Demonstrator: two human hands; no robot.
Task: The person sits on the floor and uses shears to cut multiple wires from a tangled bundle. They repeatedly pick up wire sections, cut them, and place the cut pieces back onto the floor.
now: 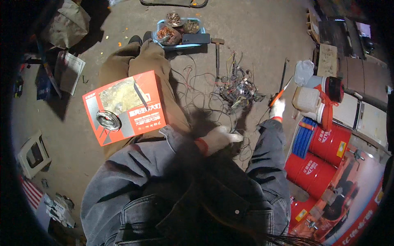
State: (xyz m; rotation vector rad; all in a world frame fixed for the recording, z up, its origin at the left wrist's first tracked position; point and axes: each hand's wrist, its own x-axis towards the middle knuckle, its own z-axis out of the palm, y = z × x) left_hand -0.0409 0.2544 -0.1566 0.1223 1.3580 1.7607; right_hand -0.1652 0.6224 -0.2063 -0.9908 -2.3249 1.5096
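My left hand (219,140), in a white glove with a red cuff, is closed in front of my body, its fingers pinching a thin dark wire (235,125). That wire trails toward a tangled heap of wires (240,88) with small connectors on the floor ahead. Out to the right, my right hand (278,108), also gloved, is wrapped round an orange-handled knife (281,93), its thin pale blade pointing away from me. A cardboard panel (150,119), red and printed, lies across my lap with a coil of silver wire (108,120) on it.
Ahead stand a blue basket (172,47) with bags of metal scraps and a dark phone (196,39), then a hammer (217,57). A dark rod (283,74) lies beyond my right hand. Red drums (314,174) and plastic tubs (305,99) line the right; a sack (65,24) sits far left.
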